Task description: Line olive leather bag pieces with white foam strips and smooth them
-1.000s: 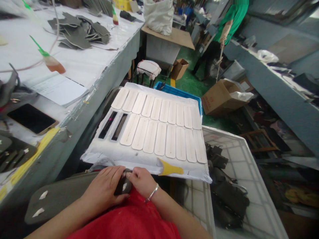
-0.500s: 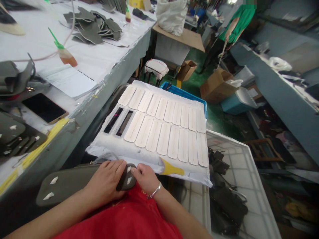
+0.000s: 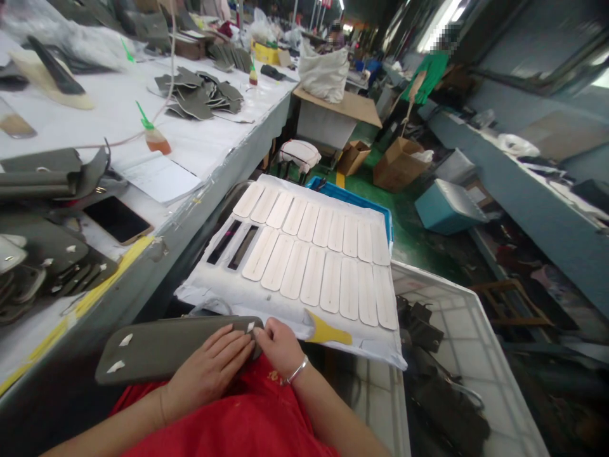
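Note:
A long grey-green leather-like panel (image 3: 162, 346) with rounded corners lies across my lap, small white tabs sticking up near both ends. My left hand (image 3: 214, 365) rests over its right part, fingers stretched flat and close together; the thumb is hidden. At the panel's right end, my right hand (image 3: 280, 346) is closed, thumb and fingers pinching the edge beside a white tab. Just beyond the hands is a white-covered board (image 3: 285, 311) with two rows of pale rounded strips (image 3: 304, 273) and two dark slots at the left. A yellow piece (image 3: 328, 329) lies on its near edge.
On the left table are a phone (image 3: 118, 219), an open notebook (image 3: 164, 178), a bottle of amber liquid (image 3: 157, 141) and stacked grey-green pieces (image 3: 200, 95). A white crate (image 3: 451, 285) of dark pieces stands at right. Further back, a person in green (image 3: 425, 79) stands near cardboard boxes.
My view has tilted up. My left hand has slid from gripping across the panel to lying flatter over its right end, covering one tab. My right hand keeps its pinch there.

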`<action>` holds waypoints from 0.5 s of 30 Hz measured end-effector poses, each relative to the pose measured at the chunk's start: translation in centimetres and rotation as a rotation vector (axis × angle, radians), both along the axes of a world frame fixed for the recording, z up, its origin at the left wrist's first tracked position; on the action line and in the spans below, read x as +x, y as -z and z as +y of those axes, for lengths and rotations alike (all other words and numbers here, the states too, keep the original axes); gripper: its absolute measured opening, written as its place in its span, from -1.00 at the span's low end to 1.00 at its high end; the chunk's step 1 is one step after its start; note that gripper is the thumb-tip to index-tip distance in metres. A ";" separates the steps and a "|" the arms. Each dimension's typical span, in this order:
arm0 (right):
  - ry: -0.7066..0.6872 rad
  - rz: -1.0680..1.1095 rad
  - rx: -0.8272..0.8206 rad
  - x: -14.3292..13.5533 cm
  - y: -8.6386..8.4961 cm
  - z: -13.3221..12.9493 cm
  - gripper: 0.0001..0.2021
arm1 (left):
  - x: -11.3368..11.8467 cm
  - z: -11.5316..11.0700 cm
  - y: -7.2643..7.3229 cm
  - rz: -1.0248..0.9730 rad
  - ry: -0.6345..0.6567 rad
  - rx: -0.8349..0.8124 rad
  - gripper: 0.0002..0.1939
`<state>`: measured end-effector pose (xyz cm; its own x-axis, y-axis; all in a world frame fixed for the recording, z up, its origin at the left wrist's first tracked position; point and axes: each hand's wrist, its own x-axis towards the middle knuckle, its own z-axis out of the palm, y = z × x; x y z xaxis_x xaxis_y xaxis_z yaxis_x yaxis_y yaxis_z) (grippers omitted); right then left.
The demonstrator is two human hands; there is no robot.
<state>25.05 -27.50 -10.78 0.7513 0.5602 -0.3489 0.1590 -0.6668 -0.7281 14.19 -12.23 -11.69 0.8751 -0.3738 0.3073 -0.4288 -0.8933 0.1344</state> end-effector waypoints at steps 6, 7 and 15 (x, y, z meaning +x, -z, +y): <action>-0.130 0.096 -0.099 1.7 -0.9 0.1 -0.70 | -0.1 -0.4 -1.0 0.064 0.061 0.114 -0.62; -0.153 0.120 -0.114 2.1 -1.0 0.3 -0.70 | 0.1 -0.5 -1.2 0.069 0.066 0.128 -0.62; -0.176 0.210 -0.175 2.6 -2.2 0.9 -0.74 | 0.5 -1.1 -1.4 0.109 0.024 0.136 -0.63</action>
<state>27.62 -26.63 -8.59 0.5493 0.5929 -0.5888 0.1412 -0.7604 -0.6339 14.70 -13.35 -10.31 0.8907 -0.4270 0.1559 -0.4400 -0.8960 0.0602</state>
